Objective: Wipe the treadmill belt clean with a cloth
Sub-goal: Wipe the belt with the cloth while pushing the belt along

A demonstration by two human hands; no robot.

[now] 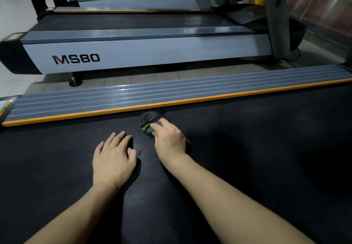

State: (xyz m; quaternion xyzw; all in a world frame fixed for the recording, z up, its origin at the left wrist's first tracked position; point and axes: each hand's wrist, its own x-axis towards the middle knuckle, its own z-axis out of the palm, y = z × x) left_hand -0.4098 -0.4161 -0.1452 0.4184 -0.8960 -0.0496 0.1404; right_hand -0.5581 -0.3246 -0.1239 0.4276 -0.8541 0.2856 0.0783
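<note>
Here the right hand [170, 139] presses a bunched dark cloth [150, 121] onto the textured belt [247, 148].

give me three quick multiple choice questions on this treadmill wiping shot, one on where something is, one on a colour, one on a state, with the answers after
1. Where is the cloth?
A. on the floor tiles
B. on the belt near the orange strip, under the right hand
C. hanging on the treadmill marked MS80

2. What colour is the strip along the belt's edge?
A. orange
B. blue
C. white

3. What is the left hand doing?
A. gripping the cloth
B. raised off the treadmill
C. resting flat on the belt, fingers straight, holding nothing

Answers: 1 B, the dark cloth with a green patch lies on the black belt, held by the right hand just short of the strip. 2 A, the strip beside the grey ribbed side rail is orange. 3 C, the left palm lies on the belt with nothing in it.
</note>
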